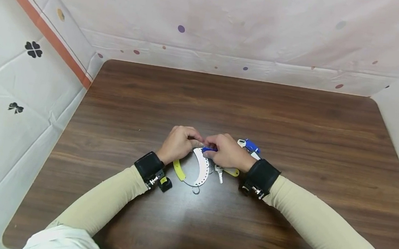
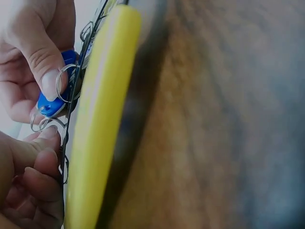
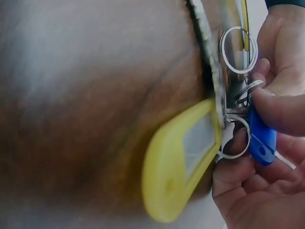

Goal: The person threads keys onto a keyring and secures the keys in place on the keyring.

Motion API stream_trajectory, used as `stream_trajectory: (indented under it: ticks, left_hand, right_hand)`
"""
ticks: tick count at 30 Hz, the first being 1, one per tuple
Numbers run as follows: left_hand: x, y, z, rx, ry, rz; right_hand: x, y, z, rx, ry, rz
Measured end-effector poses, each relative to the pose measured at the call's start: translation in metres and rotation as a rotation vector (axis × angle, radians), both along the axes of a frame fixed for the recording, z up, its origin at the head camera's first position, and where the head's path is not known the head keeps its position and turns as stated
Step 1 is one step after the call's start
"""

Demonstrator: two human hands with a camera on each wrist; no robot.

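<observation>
My right hand (image 1: pixel 232 151) grips a blue key tag (image 1: pixel 209 150), its thumb lying on the tag's face in the left wrist view. Facing it, my left hand (image 1: pixel 178 144) pinches a small metal split ring (image 2: pixel 42 123) at the end of the tag. Beneath both hands lies a large loop made of wire, a yellow sleeve (image 1: pixel 179 171) and a white curved strip (image 1: pixel 202 167) with holes along its edge. Other split rings hang on the loop, one ring (image 1: pixel 196 190) at its bottom. The fingertips hide part of the join between tag and ring.
Right of the loop lie a silver key (image 1: pixel 219 174) and a yellow key tag (image 1: pixel 232 171). Another blue tag (image 1: pixel 252 145) lies beyond my right wrist, partly covered. The brown wooden table (image 1: pixel 223 110) meets pale sheets at the back and sides.
</observation>
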State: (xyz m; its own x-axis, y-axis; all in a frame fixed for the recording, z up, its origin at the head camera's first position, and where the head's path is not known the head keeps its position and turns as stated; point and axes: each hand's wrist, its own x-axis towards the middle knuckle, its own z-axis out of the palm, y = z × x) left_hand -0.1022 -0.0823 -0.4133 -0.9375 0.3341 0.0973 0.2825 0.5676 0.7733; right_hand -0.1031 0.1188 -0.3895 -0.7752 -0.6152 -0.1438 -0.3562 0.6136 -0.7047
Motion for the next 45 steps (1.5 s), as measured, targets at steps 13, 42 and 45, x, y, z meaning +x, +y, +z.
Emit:
stream_trajectory:
  ticks: [13,42,45]
  left_hand:
    - [0.002,0.003,0.002,-0.063,0.026,-0.117]
    - [-0.002,0.006,0.016,-0.176,-0.004,-0.233]
    - [-0.002,0.007,0.016,-0.178,0.01,-0.238]
  right_hand:
    - [0.004,0.012,-0.001,-0.104,-0.038,-0.009]
    - [0.01,0.017,-0.004,-0.103,0.085,0.066]
    - [0.012,0.018,-0.003,-0.055,0.167,0.112]
